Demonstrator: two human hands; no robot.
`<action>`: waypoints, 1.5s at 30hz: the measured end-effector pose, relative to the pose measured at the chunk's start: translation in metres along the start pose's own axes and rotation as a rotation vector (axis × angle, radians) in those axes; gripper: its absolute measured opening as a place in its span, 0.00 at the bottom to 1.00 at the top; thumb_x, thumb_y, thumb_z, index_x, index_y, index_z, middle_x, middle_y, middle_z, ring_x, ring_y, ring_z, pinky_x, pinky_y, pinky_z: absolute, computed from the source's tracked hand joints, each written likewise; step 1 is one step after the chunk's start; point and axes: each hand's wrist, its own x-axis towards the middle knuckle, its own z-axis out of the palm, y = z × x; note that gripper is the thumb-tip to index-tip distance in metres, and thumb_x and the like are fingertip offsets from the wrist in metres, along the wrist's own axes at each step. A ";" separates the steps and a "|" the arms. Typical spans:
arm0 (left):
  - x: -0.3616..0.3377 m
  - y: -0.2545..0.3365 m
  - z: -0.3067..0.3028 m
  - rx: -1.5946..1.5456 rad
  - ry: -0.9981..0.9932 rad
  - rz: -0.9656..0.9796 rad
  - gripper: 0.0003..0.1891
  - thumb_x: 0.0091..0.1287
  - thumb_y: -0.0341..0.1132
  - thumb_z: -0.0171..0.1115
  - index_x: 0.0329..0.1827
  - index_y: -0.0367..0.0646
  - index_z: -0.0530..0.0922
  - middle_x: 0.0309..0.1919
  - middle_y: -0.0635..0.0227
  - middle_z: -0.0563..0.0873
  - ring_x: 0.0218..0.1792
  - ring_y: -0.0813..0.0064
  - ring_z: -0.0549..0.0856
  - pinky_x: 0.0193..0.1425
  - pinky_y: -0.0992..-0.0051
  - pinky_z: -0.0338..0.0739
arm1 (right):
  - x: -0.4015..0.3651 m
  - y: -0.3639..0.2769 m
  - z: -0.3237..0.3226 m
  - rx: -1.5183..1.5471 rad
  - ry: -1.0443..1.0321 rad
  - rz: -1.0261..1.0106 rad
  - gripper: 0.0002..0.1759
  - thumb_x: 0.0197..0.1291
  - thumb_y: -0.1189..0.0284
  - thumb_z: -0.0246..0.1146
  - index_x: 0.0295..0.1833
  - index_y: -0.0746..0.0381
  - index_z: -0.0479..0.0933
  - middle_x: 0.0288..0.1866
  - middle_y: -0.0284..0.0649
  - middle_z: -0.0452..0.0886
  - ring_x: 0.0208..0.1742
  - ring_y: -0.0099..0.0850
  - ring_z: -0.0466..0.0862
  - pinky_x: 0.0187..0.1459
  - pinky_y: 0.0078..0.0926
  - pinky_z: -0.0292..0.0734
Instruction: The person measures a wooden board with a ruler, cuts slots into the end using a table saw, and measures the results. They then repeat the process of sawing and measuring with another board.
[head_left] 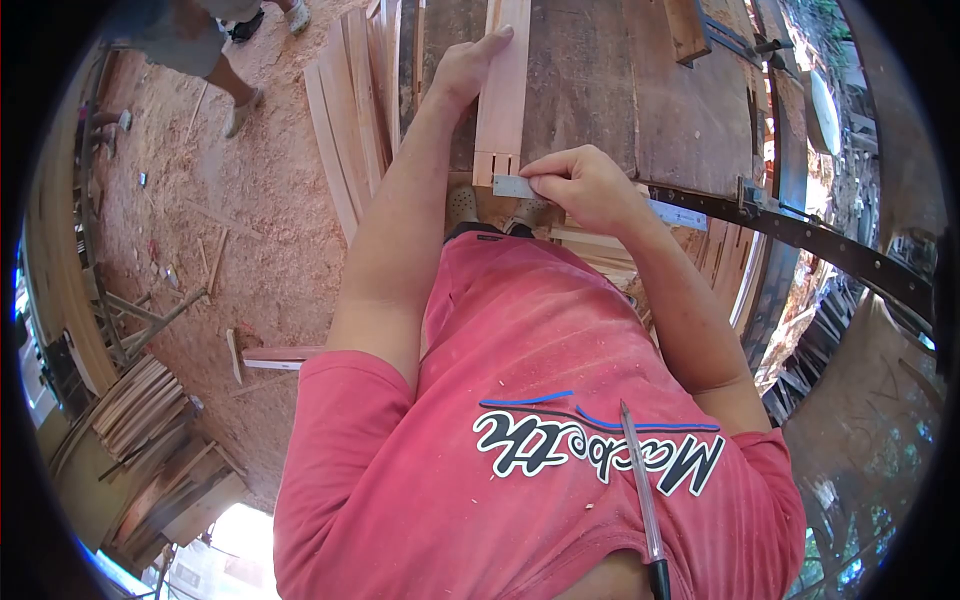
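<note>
A long pale wooden board lies on the dark worktable, its near end at the table's front edge. Dark narrow slots show in that end. My left hand grips the board farther up, thumb on its top face. Pinched between the thumb and fingers of my right hand is a small flat metal piece, held against the board's slotted end. A pen hangs at the neck of my red shirt.
Long planks lean left of the table. A person's leg shows at the upper left. Stacked wood lies at the lower left. A dark metal rail runs along the right, and more boards lie below it.
</note>
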 end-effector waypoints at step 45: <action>-0.076 0.219 0.121 -0.697 -0.421 0.083 0.30 0.66 0.33 0.57 0.61 0.20 0.55 0.46 0.43 0.71 0.40 0.59 0.79 0.42 0.64 0.83 | -0.121 -0.118 -0.090 -0.235 0.804 -0.654 0.10 0.60 0.78 0.68 0.46 0.66 0.87 0.31 0.39 0.83 0.31 0.24 0.81 0.34 0.22 0.74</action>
